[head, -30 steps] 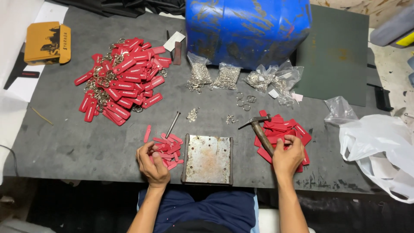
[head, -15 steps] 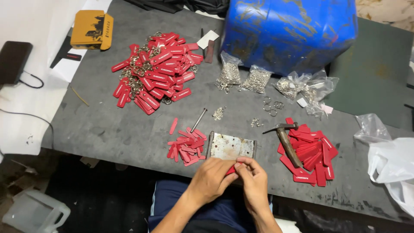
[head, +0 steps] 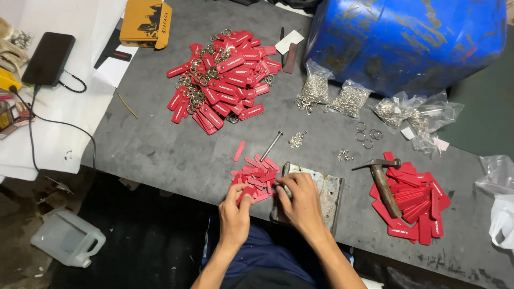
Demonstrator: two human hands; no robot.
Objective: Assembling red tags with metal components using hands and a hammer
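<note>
Many ringed tags [head: 222, 75] lie finished, bare tags [head: 411, 200] wait; left hand [head: 235, 211] pinches a tag [head: 246, 192], right hand's [head: 300, 199] grip unclear.

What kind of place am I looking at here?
Probably a small hand-assembly workbench for key tags: a heap of finished red tags with rings, bags of metal rings, and a hammer beside a steel plate.

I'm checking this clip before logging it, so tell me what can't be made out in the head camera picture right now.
- What the right hand pinches over the metal plate: hidden by its own fingers.
- Most of the red tag in the left hand: covered by the fingers.
- Contents of the small clear bags: too small to tell apart.
- Blue drum: cut off by the top edge.
- White plastic bag: cut off by the right edge.
</note>
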